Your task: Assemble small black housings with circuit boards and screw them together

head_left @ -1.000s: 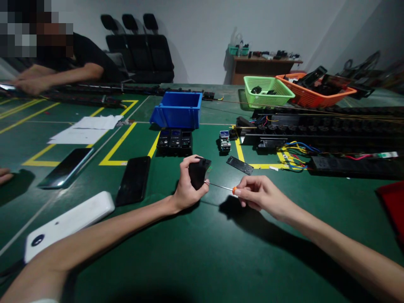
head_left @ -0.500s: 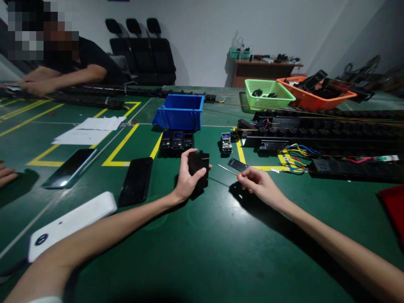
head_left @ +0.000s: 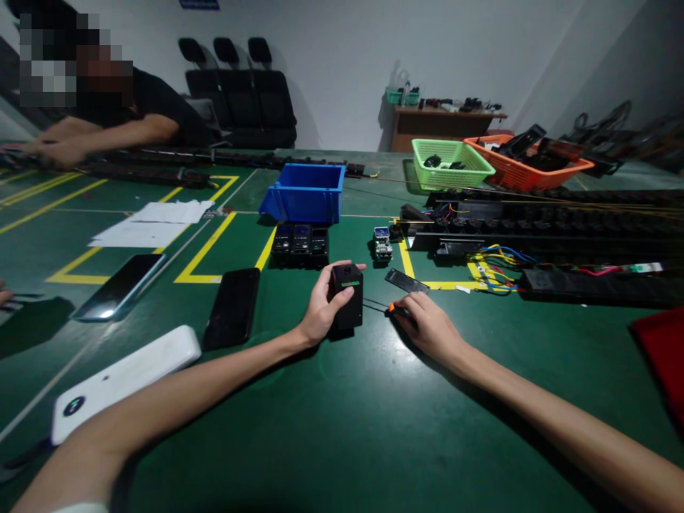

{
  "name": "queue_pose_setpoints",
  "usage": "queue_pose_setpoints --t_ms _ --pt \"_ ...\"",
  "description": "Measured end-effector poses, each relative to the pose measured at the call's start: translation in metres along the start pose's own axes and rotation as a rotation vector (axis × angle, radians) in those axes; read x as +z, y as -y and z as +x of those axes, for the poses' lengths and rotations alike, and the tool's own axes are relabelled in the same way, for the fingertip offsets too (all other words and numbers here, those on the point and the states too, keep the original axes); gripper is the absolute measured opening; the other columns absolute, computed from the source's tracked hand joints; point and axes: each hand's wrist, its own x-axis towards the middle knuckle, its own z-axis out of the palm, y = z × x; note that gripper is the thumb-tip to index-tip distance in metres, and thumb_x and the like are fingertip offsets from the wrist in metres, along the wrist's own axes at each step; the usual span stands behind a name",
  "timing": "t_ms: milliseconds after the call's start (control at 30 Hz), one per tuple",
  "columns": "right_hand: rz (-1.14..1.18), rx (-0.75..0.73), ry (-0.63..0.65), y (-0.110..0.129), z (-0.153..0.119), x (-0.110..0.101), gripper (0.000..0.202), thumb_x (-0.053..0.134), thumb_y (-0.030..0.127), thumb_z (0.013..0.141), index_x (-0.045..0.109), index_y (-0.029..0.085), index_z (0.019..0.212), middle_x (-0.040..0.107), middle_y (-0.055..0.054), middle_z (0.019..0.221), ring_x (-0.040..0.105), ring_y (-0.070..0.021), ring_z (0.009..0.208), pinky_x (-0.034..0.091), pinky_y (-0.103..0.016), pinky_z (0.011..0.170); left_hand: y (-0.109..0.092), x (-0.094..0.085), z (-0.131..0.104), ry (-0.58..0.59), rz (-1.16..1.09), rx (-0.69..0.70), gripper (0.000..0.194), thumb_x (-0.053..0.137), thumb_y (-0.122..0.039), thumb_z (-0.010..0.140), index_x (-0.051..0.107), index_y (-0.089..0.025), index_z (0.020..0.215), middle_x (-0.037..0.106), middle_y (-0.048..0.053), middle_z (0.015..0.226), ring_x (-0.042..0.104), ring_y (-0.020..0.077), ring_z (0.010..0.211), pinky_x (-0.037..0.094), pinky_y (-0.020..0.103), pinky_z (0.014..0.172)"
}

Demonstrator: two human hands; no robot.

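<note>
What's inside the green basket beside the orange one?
The green basket holds some small black parts. Anything beneath them, or low behind the basket's front, is covered, so I can't tell.

The left hand point(head_left: 319, 313) covers one side of a black box point(head_left: 350, 296), while the right hand point(head_left: 427, 324) hides most of a screwdriver's handle point(head_left: 398, 311). A forearm blocks part of a white device point(head_left: 128, 377). Pixelation obscures the head of a person point(head_left: 160, 107) at left, and the frame's edge crops a red object point(head_left: 660, 353) at right. Print on the papers point(head_left: 144, 224) and the contents of a blue bin point(head_left: 307, 192) cannot be made out.
</note>
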Motion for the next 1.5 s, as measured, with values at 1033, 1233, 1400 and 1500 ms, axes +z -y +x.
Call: queue_pose_setpoints --t_ms 1033,1233,1400,1500 --pt "0.758 -0.008 -0.111 0.043 0.022 -0.008 0.045 0.064 0.033 0.087 0.051 0.025 0.129 0.059 -0.008 0.116 0.060 -0.0191 0.094 0.053 -0.034 0.079 0.004 0.001 -0.013 0.268 0.160 0.189 0.062 0.062 -0.042 0.084 0.039 -0.024 0.139 0.048 0.012 0.136 0.050 0.0286 0.122 0.038 0.047 0.107" --pt "0.806 0.004 -0.088 0.035 0.025 -0.004 0.046 0.063 0.034 0.088 0.052 0.027 0.132 0.059 -0.007 0.118 0.060 -0.0189 0.096 0.054 -0.034 0.080 0.006 0.001 -0.013 0.198 0.101 0.100 0.059 0.065 -0.041 0.083 0.045 -0.023 0.135 0.056 0.010 0.125 0.056 0.0240 0.109 0.043 0.039 0.098" --pt "0.665 -0.067 -0.094 0.030 0.025 0.000 0.053 0.059 0.031 0.090 0.044 0.027 0.140 0.057 -0.010 0.127 0.056 -0.0233 0.112 0.049 -0.044 0.095 -0.001 0.005 -0.009 0.123 -0.078 0.033 0.052 0.066 -0.042 0.082 0.052 -0.020 0.127 0.055 0.011 0.130 0.057 0.0242 0.113 0.044 0.036 0.099" --pt "0.522 -0.120 -0.137 0.033 0.024 0.001 0.061 0.065 0.031 0.085 0.042 0.027 0.141 0.054 -0.011 0.132 0.052 -0.0268 0.118 0.046 -0.049 0.099 -0.013 0.011 -0.005 0.022 -0.313 -0.119 0.045 0.060 -0.045 0.087 0.053 -0.022 0.125 0.058 0.009 0.128 0.059 0.0226 0.110 0.048 0.036 0.094"
